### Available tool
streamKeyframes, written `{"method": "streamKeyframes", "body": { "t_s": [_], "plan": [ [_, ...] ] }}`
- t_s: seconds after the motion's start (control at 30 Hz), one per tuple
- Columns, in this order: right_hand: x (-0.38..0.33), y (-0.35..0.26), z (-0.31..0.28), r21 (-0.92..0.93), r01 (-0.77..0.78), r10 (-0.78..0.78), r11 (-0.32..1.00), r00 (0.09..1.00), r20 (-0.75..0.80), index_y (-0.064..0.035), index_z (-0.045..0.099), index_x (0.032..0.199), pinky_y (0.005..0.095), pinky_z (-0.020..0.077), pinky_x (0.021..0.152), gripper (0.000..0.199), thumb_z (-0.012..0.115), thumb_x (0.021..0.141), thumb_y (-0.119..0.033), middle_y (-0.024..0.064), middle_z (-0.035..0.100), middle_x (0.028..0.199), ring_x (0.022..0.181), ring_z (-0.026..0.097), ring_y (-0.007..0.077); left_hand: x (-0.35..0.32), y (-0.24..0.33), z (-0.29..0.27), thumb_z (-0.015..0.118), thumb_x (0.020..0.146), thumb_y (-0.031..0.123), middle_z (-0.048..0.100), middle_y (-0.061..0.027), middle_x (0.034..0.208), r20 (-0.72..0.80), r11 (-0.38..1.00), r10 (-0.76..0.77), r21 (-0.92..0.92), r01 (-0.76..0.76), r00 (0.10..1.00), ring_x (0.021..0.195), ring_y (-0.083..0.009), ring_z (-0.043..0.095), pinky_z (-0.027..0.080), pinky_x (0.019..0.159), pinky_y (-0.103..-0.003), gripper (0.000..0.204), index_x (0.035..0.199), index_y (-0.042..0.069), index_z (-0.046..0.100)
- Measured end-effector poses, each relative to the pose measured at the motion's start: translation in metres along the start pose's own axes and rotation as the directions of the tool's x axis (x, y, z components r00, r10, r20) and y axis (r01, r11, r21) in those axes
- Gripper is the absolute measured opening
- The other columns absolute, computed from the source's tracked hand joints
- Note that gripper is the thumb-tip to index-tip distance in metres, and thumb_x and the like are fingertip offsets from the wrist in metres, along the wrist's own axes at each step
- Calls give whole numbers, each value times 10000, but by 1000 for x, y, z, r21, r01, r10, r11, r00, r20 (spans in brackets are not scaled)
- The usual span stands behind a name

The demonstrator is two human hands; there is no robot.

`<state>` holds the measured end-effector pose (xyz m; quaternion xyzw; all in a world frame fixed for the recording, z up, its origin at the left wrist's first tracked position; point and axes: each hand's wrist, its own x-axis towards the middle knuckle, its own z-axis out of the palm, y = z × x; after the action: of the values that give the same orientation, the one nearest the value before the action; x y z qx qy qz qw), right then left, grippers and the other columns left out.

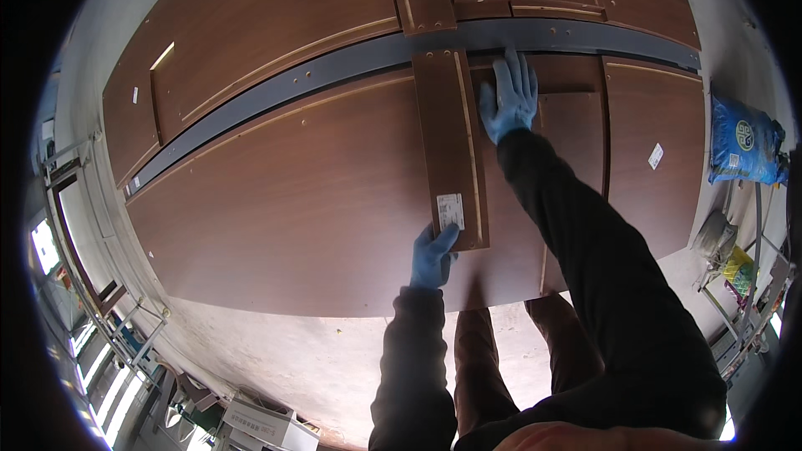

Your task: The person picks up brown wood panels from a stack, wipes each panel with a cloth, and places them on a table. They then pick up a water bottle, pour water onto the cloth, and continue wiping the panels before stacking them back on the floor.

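Blue-gloved left fingers [448, 236] grip narrow brown board [454, 146]; right fingers [516, 75] outstretched, empty, at grey strip [576, 34], contact unclear.

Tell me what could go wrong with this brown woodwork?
The narrow brown wooden board, held near its lower end by the left blue-gloved hand, might slip and scratch the wide brown panel beneath. The right blue-gloved hand, near the long flat grey strip, could push it askew.
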<state>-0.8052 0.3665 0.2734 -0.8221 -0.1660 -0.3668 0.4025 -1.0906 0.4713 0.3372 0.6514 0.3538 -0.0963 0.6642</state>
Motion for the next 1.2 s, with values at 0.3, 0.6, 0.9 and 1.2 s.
{"method": "streamKeyframes", "body": {
  "t_s": [0.3, 0.6, 0.9, 1.2],
  "plan": [
    [-3, 6, 0, -50, 62, -57, 997, 995, 87, 4, 613, 1173, 596, 373, 1103, 416, 660, 825, -219, 237, 555, 1388, 1326, 502, 436, 48, 24, 6, 678, 977, 172, 683, -20, 1141, 118, 851, 32, -524, 35, 993, 980, -139, 653, 478, 815, -292, 330, 1270, 34, 615],
    [0, 5, -3, -57, -14, 24, 998, 982, 189, 24, 587, 1234, 618, 347, 1118, 464, 653, 850, -228, 256, 531, 1426, 1345, 482, 455, 87, 41, 18, 665, 990, 138, 662, -61, 1252, 190, 795, 131, -607, 11, 973, 1139, -183, 640, 483, 1020, -354, 382, 1341, 15, 577],
    [4, 8, 0, -31, 28, -24, 999, 993, 111, 35, 571, 1258, 629, 330, 1121, 511, 648, 835, -241, 258, 515, 1450, 1362, 466, 453, 115, 69, 26, 648, 1006, 132, 657, -68, 1274, 186, 789, 154, -614, -7, 970, 1160, -191, 641, 500, 1030, -357, 366, 1344, 13, 576],
    [6, 7, 7, -54, 49, -46, 997, 997, 62, 23, 611, 1147, 602, 375, 1096, 402, 601, 858, -256, 255, 544, 1410, 1322, 504, 458, 159, 110, 18, 633, 1031, 265, 669, -102, 1212, 85, 885, 48, -465, -3, 995, 1114, -221, 676, 584, 953, -375, 407, 1314, -20, 568]
  ]
}}
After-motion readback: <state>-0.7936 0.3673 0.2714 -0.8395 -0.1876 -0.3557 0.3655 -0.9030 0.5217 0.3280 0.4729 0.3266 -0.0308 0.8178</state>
